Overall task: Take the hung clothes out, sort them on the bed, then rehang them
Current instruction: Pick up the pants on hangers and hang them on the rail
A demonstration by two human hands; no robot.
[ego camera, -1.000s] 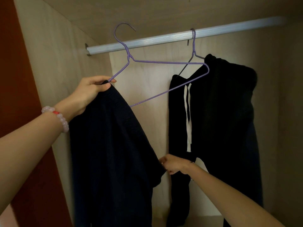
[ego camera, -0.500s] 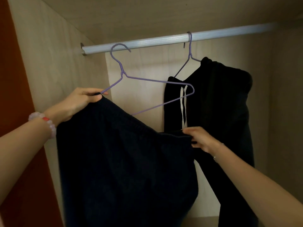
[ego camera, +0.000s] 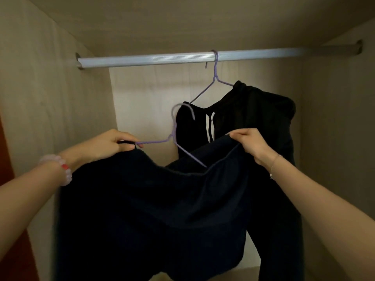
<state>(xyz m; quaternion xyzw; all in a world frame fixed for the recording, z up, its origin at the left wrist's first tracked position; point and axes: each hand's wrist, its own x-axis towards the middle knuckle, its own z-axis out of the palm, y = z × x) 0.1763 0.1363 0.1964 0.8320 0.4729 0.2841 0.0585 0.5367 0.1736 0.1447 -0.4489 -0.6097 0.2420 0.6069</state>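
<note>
Head view: a dark garment [ego camera: 154, 209] is held up below the rail [ego camera: 182, 58], spread between the two hands, with a purple wire hanger [ego camera: 178, 147] partly inside its upper edge. The hook of this hanger is free and is seen well below the rail. It is judged that the garment is being taken out or put on its hanger; which of the two cannot be told. For a good result, the upper edge should be kept stretched and the hanger arm guided so that the wire does not catch in the fabric. The left hand [ego camera: 110, 146] is closed on one end of the hanger together with the cloth. The right hand [ego camera: 250, 144] pinches the edge of the garment, fingers narrow. Under the rail, a second hanger [ego camera: 215, 78] carries black trousers [ego camera: 263, 128] behind the right hand.
</note>
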